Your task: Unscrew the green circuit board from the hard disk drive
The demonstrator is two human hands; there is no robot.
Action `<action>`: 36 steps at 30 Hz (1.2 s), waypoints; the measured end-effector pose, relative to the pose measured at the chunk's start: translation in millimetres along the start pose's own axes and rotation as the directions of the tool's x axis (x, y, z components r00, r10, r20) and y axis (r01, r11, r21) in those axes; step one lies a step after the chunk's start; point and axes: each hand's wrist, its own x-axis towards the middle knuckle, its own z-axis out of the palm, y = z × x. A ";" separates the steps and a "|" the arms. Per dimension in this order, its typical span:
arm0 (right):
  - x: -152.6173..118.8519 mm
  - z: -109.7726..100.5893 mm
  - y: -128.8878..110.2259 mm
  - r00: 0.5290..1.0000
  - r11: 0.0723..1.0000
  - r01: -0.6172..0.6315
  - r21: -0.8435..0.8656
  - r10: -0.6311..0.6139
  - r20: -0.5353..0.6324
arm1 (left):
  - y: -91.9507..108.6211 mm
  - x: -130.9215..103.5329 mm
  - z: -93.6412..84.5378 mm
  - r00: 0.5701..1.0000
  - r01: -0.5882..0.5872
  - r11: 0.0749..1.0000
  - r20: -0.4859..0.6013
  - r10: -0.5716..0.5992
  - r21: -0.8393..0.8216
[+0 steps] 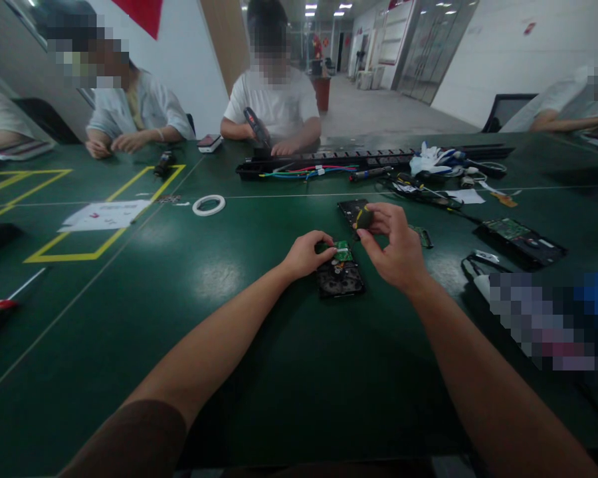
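Observation:
A hard drive [342,284] lies flat on the green table in front of me, its green circuit board [343,251] showing at the far end. My left hand [309,255] grips the far left corner of the drive, thumb on the board. Between the fingertips of my right hand [393,242] is a screwdriver [363,218] with a dark, yellow-striped handle, held above and right of the drive; its shaft is hard to make out. Just behind, a second hard drive [347,211] is partly covered by that hand. A loose circuit board [421,236] lies right of it.
Another hard drive [523,243] sits at the right, near a blurred-out bag-like item [538,325]. Cables and white gloves [433,160] lie beside a long black rail [373,159]. A tape roll [208,205] and a red-black screwdriver [0,312] are leftward. Co-workers sit across the table.

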 end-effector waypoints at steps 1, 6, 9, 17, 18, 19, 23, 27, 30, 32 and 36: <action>0.7 -1.3 0.4 1.000 1.000 -0.001 0.000 0.001 0.005 | 0.3 0.0 -0.3 1.000 0.005 1.000 0.002 -0.005 0.002; 0.3 -7.0 3.8 0.999 0.998 -0.030 0.061 0.027 0.046 | 0.8 0.2 -1.9 1.000 0.021 1.000 0.016 -0.021 0.006; -2.0 -9.5 6.0 0.998 0.995 -0.033 0.093 0.028 0.052 | 1.0 0.2 -2.4 1.000 0.017 1.000 0.022 -0.017 0.002; -4.9 -10.0 7.8 0.999 0.994 -0.030 0.107 0.028 0.020 | 2.1 -0.9 -3.3 1.000 0.021 1.000 0.021 -0.021 -0.003; -5.6 -9.8 8.2 0.999 0.994 -0.031 0.108 0.029 0.019 | 2.0 -0.9 -3.4 1.000 0.021 1.000 0.023 -0.021 -0.002; -6.2 -9.7 8.5 0.999 0.994 -0.031 0.109 0.029 0.019 | 1.9 -0.8 -3.5 0.999 0.021 1.000 0.025 -0.021 -0.001; -8.8 -9.5 7.4 1.000 0.995 -0.025 0.099 0.024 0.013 | 2.2 -0.4 -4.0 0.999 0.026 1.000 0.030 -0.026 0.003; -10.1 -9.4 2.5 1.000 0.997 0.001 0.075 -0.001 0.011 | 3.6 -0.5 -4.0 0.999 0.022 1.000 0.024 -0.022 -0.011; -10.5 -9.6 -1.6 1.000 0.998 0.009 0.060 -0.010 0.021 | 4.1 -0.7 -3.8 1.000 0.017 1.000 0.021 -0.017 -0.015; -10.9 -9.9 -4.0 1.000 0.999 0.003 0.050 -0.004 0.029 | 3.8 -0.8 -3.7 0.999 0.021 1.000 0.024 -0.021 -0.011; -13.6 -10.3 -7.5 1.000 0.999 0.006 0.040 -0.007 0.019 | 2.0 -0.8 -3.1 1.000 0.018 1.000 0.024 -0.018 -0.010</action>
